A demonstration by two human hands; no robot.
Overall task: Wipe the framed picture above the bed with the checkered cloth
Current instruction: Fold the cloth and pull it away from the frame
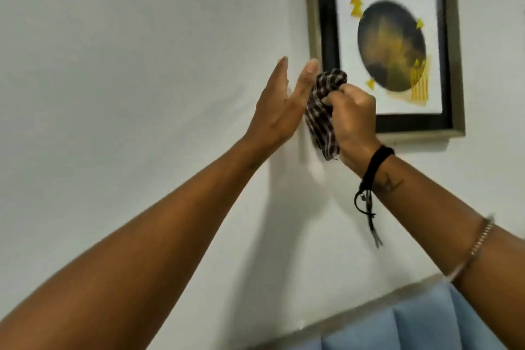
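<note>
The framed picture (449, 45) hangs on the white wall at the upper right, with a grey-green outer frame, a black inner border and a dark circle with yellow shapes on white. My right hand (355, 125) is shut on the bunched dark checkered cloth (322, 111), held at the picture's lower left corner. My left hand (279, 102) is raised flat with fingers straight, its palm next to the cloth and its fingertips near the frame's left edge. The frame's lower left corner is hidden behind the cloth and hand.
A blue padded headboard (397, 324) with vertical channels runs along the bottom right, below the picture. The white wall (127, 65) fills the left side. A black cord bracelet (375, 167) and a metal bangle (480, 241) sit on my right forearm.
</note>
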